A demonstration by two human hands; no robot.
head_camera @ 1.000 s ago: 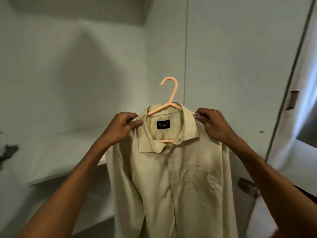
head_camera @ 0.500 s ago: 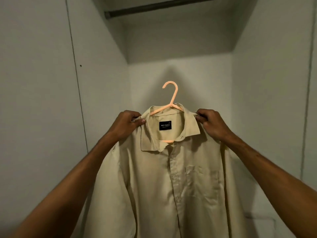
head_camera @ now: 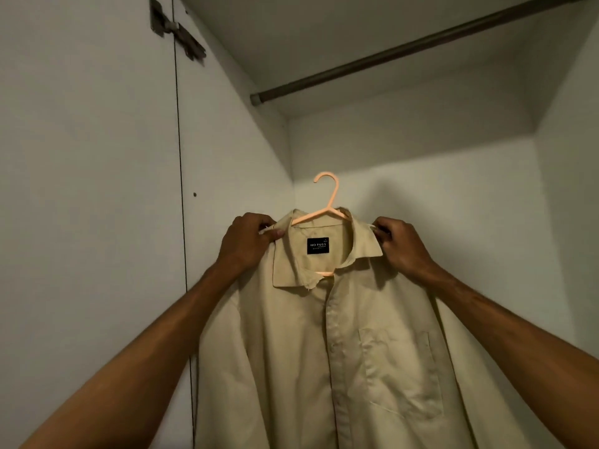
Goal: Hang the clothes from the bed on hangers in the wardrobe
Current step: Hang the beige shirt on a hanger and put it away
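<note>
Beige cotton, soft and light: a button-up shirt [head_camera: 324, 351] hangs on a peach plastic hanger [head_camera: 329, 196], held up inside the wardrobe and well below the dark rail [head_camera: 405, 50], seen from the head camera. The left grip [head_camera: 248, 241] pinches one shoulder beside the collar and the right grip [head_camera: 402, 247] clenches the other. Whether the fingers also catch the hanger's arms under the cloth is hard to tell. The limp fabric would likely slide, so the stiff hanger neck looks the surer hold for hooking.

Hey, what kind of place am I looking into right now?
Most likely an open wardrobe: a hanging rail runs across the top, a door hinge sits at upper left, and a shirt on a hanger is held below.
</note>
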